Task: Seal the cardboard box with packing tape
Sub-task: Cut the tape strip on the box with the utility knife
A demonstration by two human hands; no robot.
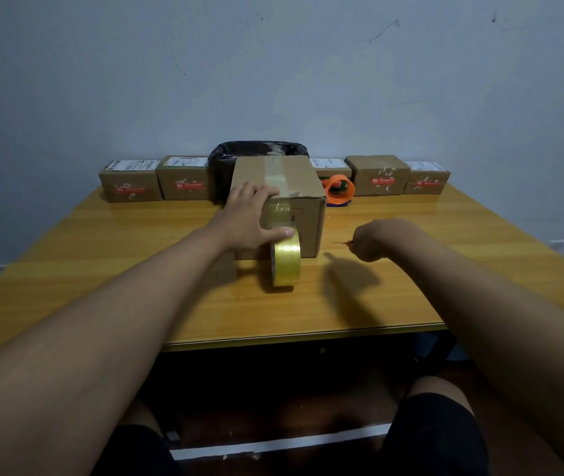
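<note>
A brown cardboard box point(303, 187) stands in the middle of the wooden table point(102, 269). A strip of clear tape runs over its top and down its near face. A roll of clear yellowish packing tape point(286, 261) stands on edge against the box's near face, joined to that strip. My left hand point(246, 218) lies flat on the box's near left corner, its fingers on the top and its thumb pressing the tape just above the roll. My right hand point(376, 240) hovers to the right of the box, closed around a thin orange-tipped tool that points left.
Several small labelled cardboard boxes point(131, 185) line the back edge against the wall. A black bag-lined bin point(256, 152) stands behind the main box. An orange tape dispenser point(339, 190) sits at the box's back right. The table's near edge point(273, 338) runs below my forearms.
</note>
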